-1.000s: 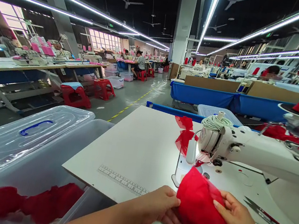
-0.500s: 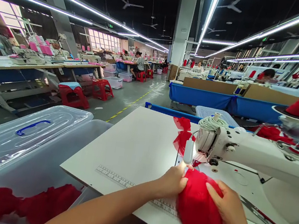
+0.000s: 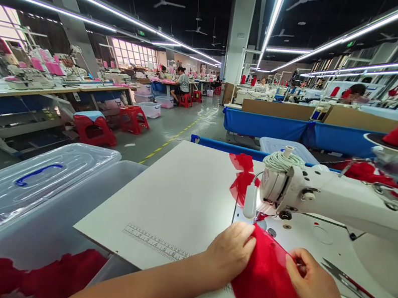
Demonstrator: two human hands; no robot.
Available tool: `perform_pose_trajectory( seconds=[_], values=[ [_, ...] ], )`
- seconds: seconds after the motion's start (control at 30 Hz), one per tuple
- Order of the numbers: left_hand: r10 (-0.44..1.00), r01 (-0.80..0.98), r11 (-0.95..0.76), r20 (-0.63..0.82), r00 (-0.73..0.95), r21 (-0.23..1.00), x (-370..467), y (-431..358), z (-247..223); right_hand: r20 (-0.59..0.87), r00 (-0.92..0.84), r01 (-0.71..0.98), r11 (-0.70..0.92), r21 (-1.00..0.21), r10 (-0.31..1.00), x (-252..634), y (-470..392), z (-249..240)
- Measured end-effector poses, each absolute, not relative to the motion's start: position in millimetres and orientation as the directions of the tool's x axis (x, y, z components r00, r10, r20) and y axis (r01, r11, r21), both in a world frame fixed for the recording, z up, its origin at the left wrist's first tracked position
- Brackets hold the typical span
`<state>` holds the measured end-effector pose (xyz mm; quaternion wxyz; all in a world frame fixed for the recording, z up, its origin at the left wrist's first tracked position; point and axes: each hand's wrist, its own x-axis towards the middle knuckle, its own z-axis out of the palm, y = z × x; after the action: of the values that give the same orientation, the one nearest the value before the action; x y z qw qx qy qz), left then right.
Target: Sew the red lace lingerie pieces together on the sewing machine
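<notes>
Head view. 8 o'clock: bin (image 3: pixel 58 217) holding red pieces (image 3: pixel 66 269); finished or waiting, cannot tell. Thin red piece (image 3: pixel 242 182) on table (image 3: pixel 181 186), at 9 o'clock from sewing machine (image 3: pixel 343 198). 5 o'clock: left hand (image 3: pixel 230 253), fingers gripping upper end of red cloth (image 3: pixel 273 296) near the machine; right hand (image 3: pixel 315 285), 4 o'clock, pinching its right edge. No stitching visible; seam judged undone.

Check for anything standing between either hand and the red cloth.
Nothing visible does: the left hand and the right hand both hold the red cloth directly. The scissors lie off to its right, not in between.
</notes>
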<state>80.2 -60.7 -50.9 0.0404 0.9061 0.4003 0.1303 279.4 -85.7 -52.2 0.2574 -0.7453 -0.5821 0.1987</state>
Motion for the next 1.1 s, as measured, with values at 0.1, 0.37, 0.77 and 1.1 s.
perform_pose_trajectory(
  seconds=[0.1,0.37,0.77,1.1],
  values=[
    [0.618,0.612,-0.785,0.182,0.765,0.093,78.3,-59.9,-48.8,0.036,0.220,0.731,-0.140,-0.668,0.975,281.8,-79.9,-54.2],
    [0.690,0.686,-0.723,0.058,0.721,0.080,95.1,-58.0,-30.1,0.062,0.238,0.749,-0.142,-0.647,0.969,279.8,-82.2,-62.0],
    [0.899,0.846,-0.398,-0.033,0.437,0.355,99.2,-62.5,-35.8,0.180,0.246,0.789,-0.089,-0.608,0.953,281.5,-88.4,-56.0],
    [0.889,0.788,-0.409,0.007,0.457,0.460,88.3,-61.2,-46.7,-0.048,0.042,0.806,-0.062,-0.588,0.998,261.1,-50.5,-57.4]
  ],
)
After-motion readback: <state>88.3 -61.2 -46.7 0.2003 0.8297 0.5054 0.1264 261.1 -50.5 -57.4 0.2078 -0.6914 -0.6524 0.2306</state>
